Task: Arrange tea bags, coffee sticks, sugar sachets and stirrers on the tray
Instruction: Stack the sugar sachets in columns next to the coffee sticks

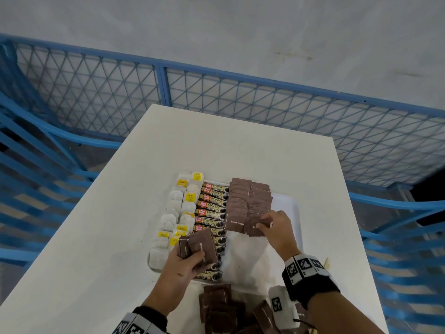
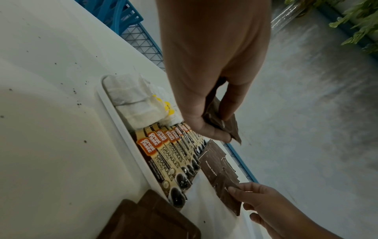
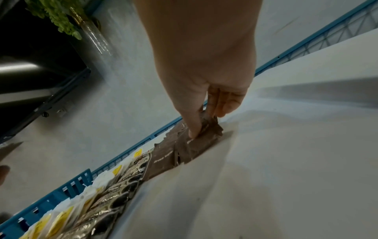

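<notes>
A white tray (image 1: 297, 213) on the table carries columns of white tea bags (image 1: 174, 208), coffee sticks (image 1: 212, 210) and brown sugar sachets (image 1: 249, 201). My right hand (image 1: 274, 227) pinches a brown sugar sachet (image 1: 254, 229) at the near end of the right sachet row, low over the tray. My left hand (image 1: 183, 263) grips a small stack of brown sachets (image 1: 199, 247) above the coffee sticks. In the left wrist view that stack (image 2: 222, 122) sits between thumb and fingers. The right wrist view has the pinched sachet (image 3: 202, 139) under my thumb.
A loose pile of brown sachets (image 1: 221, 307) lies on the table near me, below the tray. The tray's right part is bare white (image 1: 250, 259). A blue mesh fence (image 1: 265, 104) runs behind the white table (image 1: 101, 225); blue crates stand at both sides.
</notes>
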`<state>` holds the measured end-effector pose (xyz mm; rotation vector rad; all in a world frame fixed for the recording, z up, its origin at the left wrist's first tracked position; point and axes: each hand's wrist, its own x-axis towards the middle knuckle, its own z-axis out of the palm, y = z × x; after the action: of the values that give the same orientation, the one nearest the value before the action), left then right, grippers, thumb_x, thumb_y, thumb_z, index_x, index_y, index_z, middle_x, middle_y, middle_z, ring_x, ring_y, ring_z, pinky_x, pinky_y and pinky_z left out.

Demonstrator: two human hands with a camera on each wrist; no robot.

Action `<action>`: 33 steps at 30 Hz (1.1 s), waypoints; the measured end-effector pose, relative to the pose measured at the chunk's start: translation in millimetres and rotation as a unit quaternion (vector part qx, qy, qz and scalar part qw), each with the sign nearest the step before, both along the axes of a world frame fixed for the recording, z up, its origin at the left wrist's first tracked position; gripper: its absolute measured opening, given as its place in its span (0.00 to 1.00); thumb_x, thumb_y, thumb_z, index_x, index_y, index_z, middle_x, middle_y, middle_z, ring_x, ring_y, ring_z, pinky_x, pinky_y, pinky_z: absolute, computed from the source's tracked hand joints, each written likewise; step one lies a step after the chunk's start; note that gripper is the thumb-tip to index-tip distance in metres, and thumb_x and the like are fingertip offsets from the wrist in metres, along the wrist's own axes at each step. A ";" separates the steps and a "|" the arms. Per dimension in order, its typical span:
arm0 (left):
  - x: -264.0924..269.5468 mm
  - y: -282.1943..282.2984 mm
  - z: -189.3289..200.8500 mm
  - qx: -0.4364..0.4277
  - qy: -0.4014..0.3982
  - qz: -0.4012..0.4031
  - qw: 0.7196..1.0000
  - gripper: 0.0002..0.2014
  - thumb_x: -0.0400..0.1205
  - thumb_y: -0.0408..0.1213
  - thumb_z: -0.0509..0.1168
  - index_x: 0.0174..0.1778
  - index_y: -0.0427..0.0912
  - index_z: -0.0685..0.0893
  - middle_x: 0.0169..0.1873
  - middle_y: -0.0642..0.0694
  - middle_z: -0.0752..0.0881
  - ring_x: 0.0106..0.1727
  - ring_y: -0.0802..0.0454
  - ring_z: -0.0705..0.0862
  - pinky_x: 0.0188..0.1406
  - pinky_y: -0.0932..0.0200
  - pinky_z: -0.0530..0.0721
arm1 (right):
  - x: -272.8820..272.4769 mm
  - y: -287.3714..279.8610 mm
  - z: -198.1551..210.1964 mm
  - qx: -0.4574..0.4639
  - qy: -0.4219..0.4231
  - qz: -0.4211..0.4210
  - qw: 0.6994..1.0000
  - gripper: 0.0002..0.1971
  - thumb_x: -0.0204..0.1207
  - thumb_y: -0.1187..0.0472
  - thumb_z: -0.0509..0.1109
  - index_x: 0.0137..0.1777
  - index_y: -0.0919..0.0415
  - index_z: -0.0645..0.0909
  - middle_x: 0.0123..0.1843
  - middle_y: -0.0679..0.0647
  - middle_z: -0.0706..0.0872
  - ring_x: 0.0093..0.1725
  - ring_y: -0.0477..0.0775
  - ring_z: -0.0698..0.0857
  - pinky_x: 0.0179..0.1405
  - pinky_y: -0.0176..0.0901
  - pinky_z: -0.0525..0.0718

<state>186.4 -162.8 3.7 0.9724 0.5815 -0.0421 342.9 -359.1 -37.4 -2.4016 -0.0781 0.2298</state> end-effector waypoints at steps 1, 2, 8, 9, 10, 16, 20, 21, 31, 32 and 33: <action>0.0 -0.5 -0.7 0.005 0.002 0.000 1.000 0.15 0.80 0.16 0.58 0.54 0.37 0.80 0.48 0.35 0.86 0.47 0.39 0.86 0.36 0.56 0.90 | -1.8 -0.2 -0.8 -0.014 -0.012 -0.003 1.000 0.14 0.69 0.64 0.77 0.53 0.63 0.81 0.50 0.56 0.75 0.56 0.58 0.78 0.50 0.34 0.70; -0.2 -0.9 -1.7 0.010 0.004 -0.002 1.000 0.15 0.79 0.16 0.59 0.54 0.37 0.80 0.49 0.34 0.86 0.48 0.38 0.86 0.37 0.56 0.90 | -3.9 -0.1 -0.7 -0.036 -0.023 -0.010 0.999 0.18 0.69 0.63 0.77 0.58 0.62 0.79 0.54 0.58 0.75 0.58 0.59 0.76 0.52 0.37 0.70; -0.8 -3.0 -9.6 0.036 0.010 -0.019 0.999 0.20 0.75 0.19 0.67 0.63 0.32 0.79 0.56 0.31 0.87 0.56 0.34 0.86 0.45 0.53 0.90 | -26.1 12.8 14.4 -0.010 -0.087 0.008 0.996 0.14 0.74 0.55 0.72 0.57 0.58 0.79 0.53 0.55 0.78 0.54 0.54 0.73 0.53 0.41 0.71; -0.4 -3.2 -9.7 0.041 0.011 -0.021 0.999 0.20 0.75 0.19 0.68 0.63 0.33 0.79 0.56 0.32 0.87 0.55 0.35 0.87 0.45 0.53 0.89 | -32.1 16.9 20.1 0.018 -0.064 0.036 0.997 0.07 0.77 0.52 0.69 0.50 0.55 0.80 0.47 0.51 0.79 0.50 0.51 0.74 0.50 0.37 0.71; 0.0 -3.7 -9.2 0.048 0.014 -0.021 0.999 0.20 0.74 0.20 0.69 0.63 0.34 0.79 0.55 0.33 0.87 0.54 0.36 0.88 0.44 0.55 0.89 | -39.4 21.3 27.8 0.047 -0.029 0.062 0.997 0.08 0.79 0.50 0.65 0.43 0.53 0.79 0.42 0.49 0.79 0.45 0.49 0.76 0.44 0.34 0.72; 2.5 -8.9 -5.9 0.088 0.019 -0.032 0.995 0.19 0.72 0.26 0.72 0.59 0.40 0.81 0.53 0.38 0.89 0.53 0.42 0.88 0.42 0.58 0.87 | -80.6 37.0 58.4 0.203 0.168 0.173 0.949 0.11 0.79 0.50 0.65 0.41 0.56 0.79 0.36 0.46 0.82 0.33 0.37 0.79 0.33 0.25 0.75; 5.0 -12.4 -1.8 0.046 0.013 -0.021 0.999 0.12 0.79 0.30 0.66 0.58 0.39 0.82 0.51 0.37 0.89 0.51 0.42 0.89 0.42 0.54 0.88 | -82.8 35.7 52.1 0.243 0.228 0.158 0.930 0.05 0.75 0.64 0.72 0.42 0.54 0.78 0.40 0.50 0.85 0.38 0.44 0.83 0.33 0.33 0.81; 5.6 -12.9 -1.1 0.033 0.014 -0.015 0.999 0.11 0.80 0.29 0.64 0.57 0.39 0.82 0.51 0.37 0.89 0.50 0.42 0.89 0.39 0.55 0.89 | -82.7 34.6 51.7 0.259 0.243 0.135 0.925 0.05 0.76 0.65 0.71 0.44 0.55 0.79 0.43 0.53 0.85 0.40 0.47 0.85 0.34 0.35 0.83; 15.2 -7.6 -6.9 0.107 0.042 -0.016 0.993 0.10 0.80 0.23 0.64 0.55 0.35 0.82 0.50 0.36 0.87 0.49 0.44 0.85 0.43 0.58 0.85 | -59.4 -6.8 49.8 0.343 0.195 -0.018 0.919 0.08 0.81 0.73 0.61 0.54 0.65 0.79 0.46 0.60 0.84 0.41 0.53 0.86 0.42 0.40 0.87; 17.5 -8.2 -6.1 0.100 0.039 -0.019 0.994 0.09 0.79 0.22 0.64 0.54 0.34 0.81 0.49 0.36 0.86 0.49 0.43 0.85 0.41 0.58 0.87 | -56.8 -10.5 48.7 0.328 0.183 -0.021 0.927 0.09 0.80 0.73 0.61 0.53 0.62 0.79 0.47 0.60 0.84 0.41 0.52 0.85 0.41 0.39 0.87; 20.0 -9.0 -5.6 0.093 0.035 -0.022 0.995 0.09 0.79 0.22 0.64 0.54 0.33 0.81 0.49 0.35 0.86 0.49 0.42 0.85 0.40 0.59 0.88 | -54.1 -14.2 47.0 0.311 0.175 -0.025 0.934 0.10 0.80 0.73 0.61 0.53 0.60 0.80 0.48 0.60 0.84 0.42 0.52 0.85 0.41 0.37 0.87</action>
<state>206.4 -171.8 -1.9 1.1681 0.6368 -0.0622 288.7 -373.3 9.6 -1.7023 0.0680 0.5223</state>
